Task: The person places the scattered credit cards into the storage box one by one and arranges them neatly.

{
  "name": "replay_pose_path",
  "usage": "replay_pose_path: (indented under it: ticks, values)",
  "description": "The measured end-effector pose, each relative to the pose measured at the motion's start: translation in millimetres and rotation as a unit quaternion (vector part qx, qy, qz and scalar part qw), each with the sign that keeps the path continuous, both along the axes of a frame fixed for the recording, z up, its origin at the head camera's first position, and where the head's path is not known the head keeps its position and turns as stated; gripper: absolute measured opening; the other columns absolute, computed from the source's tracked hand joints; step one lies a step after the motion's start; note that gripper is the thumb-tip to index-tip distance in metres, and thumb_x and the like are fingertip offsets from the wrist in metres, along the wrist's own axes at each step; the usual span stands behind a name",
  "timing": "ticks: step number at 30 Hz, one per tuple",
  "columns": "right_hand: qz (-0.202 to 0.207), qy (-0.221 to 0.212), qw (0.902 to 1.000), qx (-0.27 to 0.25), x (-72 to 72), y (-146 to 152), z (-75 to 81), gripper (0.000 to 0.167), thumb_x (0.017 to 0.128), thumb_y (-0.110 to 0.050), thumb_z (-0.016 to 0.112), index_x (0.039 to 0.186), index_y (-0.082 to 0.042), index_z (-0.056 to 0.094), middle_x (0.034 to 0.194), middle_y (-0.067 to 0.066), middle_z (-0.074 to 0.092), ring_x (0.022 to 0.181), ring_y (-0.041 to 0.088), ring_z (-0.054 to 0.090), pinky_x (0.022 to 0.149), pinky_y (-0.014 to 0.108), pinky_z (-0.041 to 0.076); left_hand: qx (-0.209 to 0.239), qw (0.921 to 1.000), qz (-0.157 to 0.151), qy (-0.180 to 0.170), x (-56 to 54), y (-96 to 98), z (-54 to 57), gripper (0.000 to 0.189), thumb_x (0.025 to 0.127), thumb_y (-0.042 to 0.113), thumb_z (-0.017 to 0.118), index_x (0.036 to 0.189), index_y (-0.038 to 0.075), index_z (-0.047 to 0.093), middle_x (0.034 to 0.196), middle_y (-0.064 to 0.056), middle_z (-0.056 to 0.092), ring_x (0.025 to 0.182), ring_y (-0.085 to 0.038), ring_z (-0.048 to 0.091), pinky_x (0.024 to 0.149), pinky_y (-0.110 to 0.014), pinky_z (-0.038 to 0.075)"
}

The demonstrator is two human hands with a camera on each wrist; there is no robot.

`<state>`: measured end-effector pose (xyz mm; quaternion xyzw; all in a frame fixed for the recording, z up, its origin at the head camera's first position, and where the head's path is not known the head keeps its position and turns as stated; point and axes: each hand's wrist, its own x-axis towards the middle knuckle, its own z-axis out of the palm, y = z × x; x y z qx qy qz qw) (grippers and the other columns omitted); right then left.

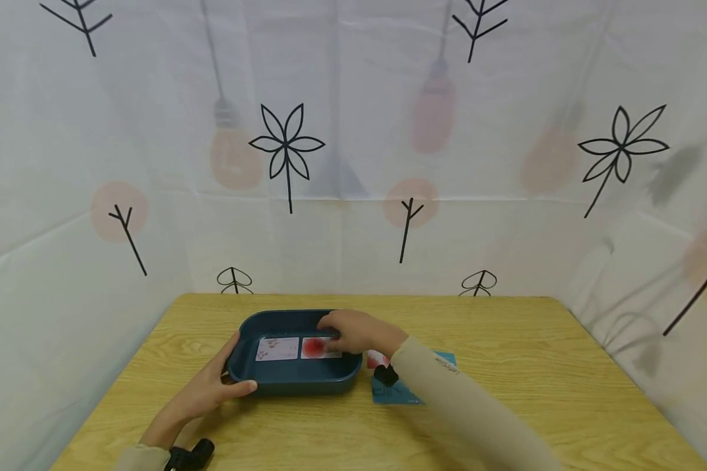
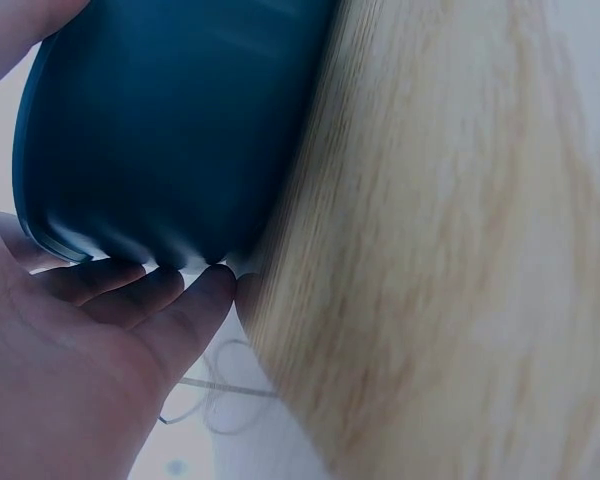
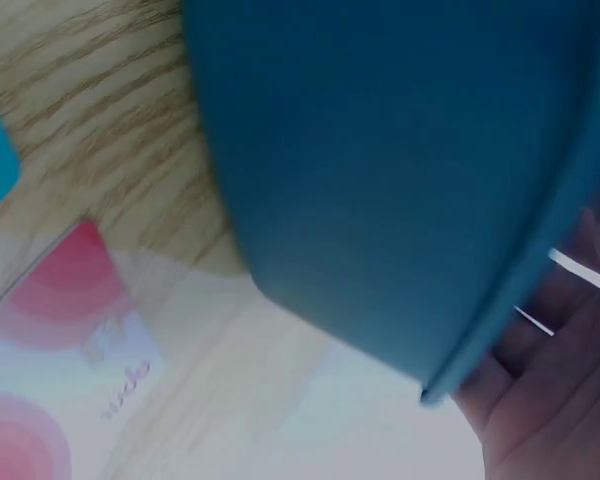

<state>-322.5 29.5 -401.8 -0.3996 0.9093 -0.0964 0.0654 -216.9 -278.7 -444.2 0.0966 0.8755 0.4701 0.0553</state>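
A dark blue tray with rounded corners stands on the table. My left hand grips its left end, thumb at the front side and fingers along the end wall; the left wrist view shows the fingertips against the wall. Inside lie two cards side by side: a pale card with a floral print and a white card with a red circle. My right hand reaches over the tray's right end, thumb and forefinger apart, thumb over the red-circle card's right part. In the right wrist view the tray wall hides its fingertips.
Right of the tray, a card with pink-red circles and blue cards lie on the wooden table, partly under my right forearm. A white patterned curtain surrounds the table at the back and sides.
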Motion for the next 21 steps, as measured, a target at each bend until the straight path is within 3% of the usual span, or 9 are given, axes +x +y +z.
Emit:
replay_pose_path:
  ticks: [6, 12, 21]
  values:
    - [-0.008, -0.002, 0.9993, -0.038, 5.1, 20.0, 5.8, 0.047, 0.093, -0.037, 0.062, 0.133, -0.012, 0.057, 0.130, -0.001, 0.057, 0.119, 0.016, 0.051, 0.100, 0.035, 0.041, -0.007, 1.0000, -0.001, 0.002, 0.1, -0.1, -0.4, 0.105, 0.084, 0.034, 0.074, 0.155, 0.015, 0.001, 0.157, -0.023, 0.004, 0.138, -0.040, 0.026, 0.103, -0.049, 0.034]
    - [0.002, 0.024, 0.9957, -0.090, 10.1, 39.9, 10.8, 0.044, 0.094, -0.035, 0.060, 0.129, -0.009, 0.059, 0.127, 0.002, 0.058, 0.117, 0.018, 0.053, 0.099, 0.037, 0.042, -0.009, 0.9999, 0.002, 0.005, 0.3, -1.0, -0.2, 0.104, 0.083, 0.034, 0.075, 0.155, 0.015, 0.002, 0.157, -0.023, 0.005, 0.138, -0.040, 0.028, 0.102, -0.049, 0.035]
    - [-0.014, 0.049, 0.9883, -0.144, 14.0, 76.0, 3.3, 0.042, 0.093, -0.034, 0.063, 0.125, -0.007, 0.061, 0.120, 0.002, 0.061, 0.110, 0.018, 0.056, 0.094, 0.039, 0.045, -0.001, 1.0000, 0.002, 0.000, 0.2, -0.3, -0.3, 0.104, 0.083, 0.033, 0.075, 0.155, 0.016, 0.002, 0.157, -0.022, 0.006, 0.134, -0.037, 0.035, 0.100, -0.044, 0.038]
